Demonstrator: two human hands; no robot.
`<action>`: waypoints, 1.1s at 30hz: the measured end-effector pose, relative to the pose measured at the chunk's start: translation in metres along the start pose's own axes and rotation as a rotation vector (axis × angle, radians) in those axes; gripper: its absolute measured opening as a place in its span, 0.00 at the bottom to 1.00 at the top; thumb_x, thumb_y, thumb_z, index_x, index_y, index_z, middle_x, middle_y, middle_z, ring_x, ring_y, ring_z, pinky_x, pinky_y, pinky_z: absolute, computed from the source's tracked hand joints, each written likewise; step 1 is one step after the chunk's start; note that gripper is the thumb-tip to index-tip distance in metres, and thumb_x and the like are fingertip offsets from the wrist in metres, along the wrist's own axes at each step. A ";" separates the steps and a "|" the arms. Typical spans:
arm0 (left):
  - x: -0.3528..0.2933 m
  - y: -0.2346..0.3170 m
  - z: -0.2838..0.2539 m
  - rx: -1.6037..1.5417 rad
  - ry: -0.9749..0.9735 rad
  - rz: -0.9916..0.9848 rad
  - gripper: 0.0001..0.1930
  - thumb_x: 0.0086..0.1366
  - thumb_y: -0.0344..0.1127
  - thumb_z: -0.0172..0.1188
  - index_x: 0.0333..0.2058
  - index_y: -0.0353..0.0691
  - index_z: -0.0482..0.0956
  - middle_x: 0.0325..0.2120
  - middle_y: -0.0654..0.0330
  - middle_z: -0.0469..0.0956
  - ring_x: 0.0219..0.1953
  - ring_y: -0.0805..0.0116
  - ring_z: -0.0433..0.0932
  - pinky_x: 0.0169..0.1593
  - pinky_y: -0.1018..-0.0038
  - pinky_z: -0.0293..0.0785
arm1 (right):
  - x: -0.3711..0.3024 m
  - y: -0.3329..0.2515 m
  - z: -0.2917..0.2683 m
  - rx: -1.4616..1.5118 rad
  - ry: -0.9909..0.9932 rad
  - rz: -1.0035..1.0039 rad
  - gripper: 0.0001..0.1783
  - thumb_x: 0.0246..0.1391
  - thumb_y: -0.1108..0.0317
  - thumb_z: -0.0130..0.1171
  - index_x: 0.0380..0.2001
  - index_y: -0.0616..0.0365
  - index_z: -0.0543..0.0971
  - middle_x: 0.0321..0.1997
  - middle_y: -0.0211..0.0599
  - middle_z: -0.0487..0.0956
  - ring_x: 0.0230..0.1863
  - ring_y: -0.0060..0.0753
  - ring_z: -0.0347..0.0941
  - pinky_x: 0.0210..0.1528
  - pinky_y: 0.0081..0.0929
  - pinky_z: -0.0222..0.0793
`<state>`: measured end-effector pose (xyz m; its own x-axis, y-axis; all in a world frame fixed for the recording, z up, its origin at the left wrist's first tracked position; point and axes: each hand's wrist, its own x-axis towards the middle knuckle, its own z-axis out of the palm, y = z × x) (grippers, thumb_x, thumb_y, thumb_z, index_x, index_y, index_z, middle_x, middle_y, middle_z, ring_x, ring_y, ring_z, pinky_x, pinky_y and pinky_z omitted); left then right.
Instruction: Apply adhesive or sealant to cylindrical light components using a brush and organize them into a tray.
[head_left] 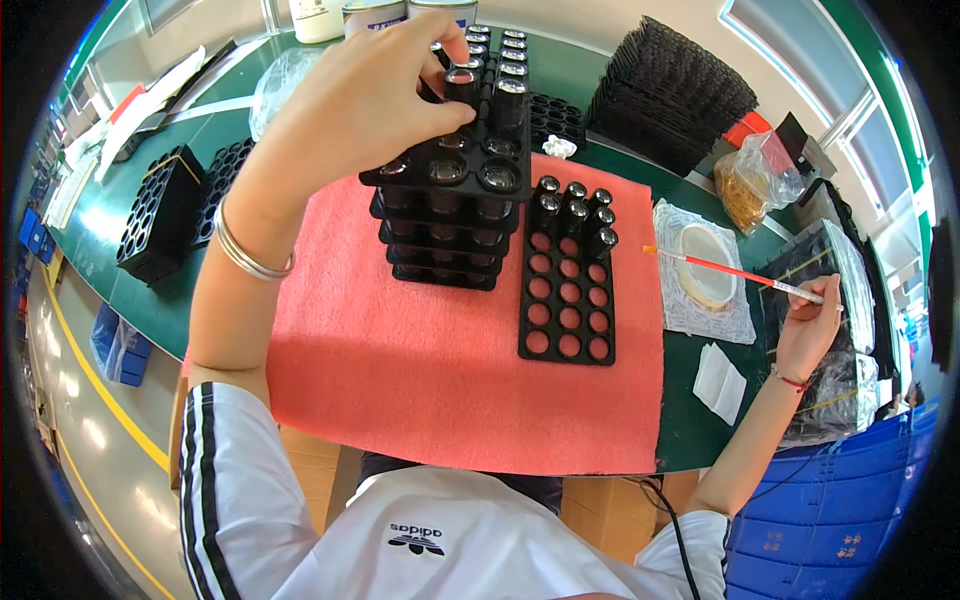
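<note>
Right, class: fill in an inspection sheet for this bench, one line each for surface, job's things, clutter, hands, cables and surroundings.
Surface: green table with a red mat.
Job's things: stacked black trays of dark cylinders; flat tray, only its far rows filled.
Clutter: spare trays, white dish, bag.
Hands: left hand fingers pinch a cylinder on the top tray; right hand holds a red stick.
Cables: black cable at the table edge.
Surroundings: blue crates, floor with a yellow line.

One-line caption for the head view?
Left hand grips a black cylinder atop stacked trays; right hand holds a red-tipped stick.
</note>
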<state>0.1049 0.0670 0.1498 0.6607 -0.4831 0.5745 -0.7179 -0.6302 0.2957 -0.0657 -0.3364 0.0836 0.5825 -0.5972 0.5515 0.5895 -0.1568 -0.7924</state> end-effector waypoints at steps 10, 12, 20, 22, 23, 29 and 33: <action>-0.001 -0.002 0.001 -0.004 0.007 0.014 0.20 0.45 0.36 0.64 0.37 0.41 0.68 0.24 0.54 0.75 0.23 0.64 0.70 0.30 0.73 0.67 | 0.002 0.001 -0.001 -0.022 0.031 0.008 0.15 0.59 0.61 0.47 0.22 0.59 0.69 0.17 0.32 0.68 0.18 0.21 0.62 0.23 0.18 0.58; -0.001 -0.003 0.001 0.004 0.014 0.028 0.20 0.45 0.35 0.64 0.37 0.41 0.68 0.24 0.54 0.75 0.23 0.65 0.70 0.31 0.73 0.67 | 0.001 0.001 0.001 -0.036 0.040 0.005 0.15 0.59 0.61 0.47 0.22 0.58 0.69 0.16 0.32 0.68 0.18 0.21 0.62 0.23 0.18 0.58; -0.002 -0.002 0.001 0.038 0.015 0.034 0.20 0.45 0.36 0.64 0.38 0.41 0.68 0.24 0.55 0.74 0.21 0.66 0.68 0.29 0.73 0.66 | 0.002 0.003 -0.001 -0.051 0.025 -0.003 0.14 0.59 0.61 0.47 0.23 0.58 0.70 0.16 0.32 0.68 0.18 0.20 0.62 0.22 0.17 0.57; -0.002 -0.003 0.002 0.040 0.024 0.039 0.20 0.45 0.36 0.64 0.38 0.42 0.68 0.24 0.55 0.74 0.21 0.67 0.67 0.29 0.74 0.66 | 0.001 0.002 0.001 -0.071 0.025 -0.002 0.15 0.59 0.61 0.47 0.23 0.59 0.70 0.16 0.32 0.68 0.18 0.20 0.61 0.22 0.17 0.56; -0.003 -0.002 0.001 0.043 0.025 0.037 0.21 0.45 0.36 0.64 0.38 0.42 0.68 0.24 0.55 0.74 0.21 0.67 0.68 0.28 0.74 0.66 | 0.001 0.002 0.002 -0.081 0.024 -0.002 0.15 0.59 0.61 0.47 0.22 0.59 0.69 0.16 0.32 0.68 0.18 0.19 0.61 0.22 0.16 0.56; -0.002 -0.001 0.002 0.031 0.029 0.031 0.21 0.46 0.36 0.63 0.39 0.42 0.67 0.22 0.56 0.74 0.19 0.68 0.68 0.26 0.74 0.65 | -0.001 0.003 0.006 -0.165 0.045 -0.011 0.16 0.59 0.61 0.47 0.22 0.59 0.69 0.16 0.31 0.67 0.17 0.19 0.61 0.21 0.15 0.56; -0.003 0.001 0.001 0.016 0.019 0.011 0.21 0.46 0.36 0.63 0.39 0.42 0.67 0.22 0.56 0.74 0.19 0.67 0.68 0.26 0.74 0.65 | 0.000 0.005 0.003 -0.202 0.033 -0.010 0.16 0.59 0.60 0.47 0.22 0.60 0.69 0.16 0.31 0.67 0.17 0.19 0.61 0.21 0.16 0.56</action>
<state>0.1030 0.0670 0.1475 0.6482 -0.4787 0.5922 -0.7217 -0.6343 0.2773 -0.0612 -0.3342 0.0807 0.5562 -0.6198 0.5536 0.4690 -0.3159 -0.8248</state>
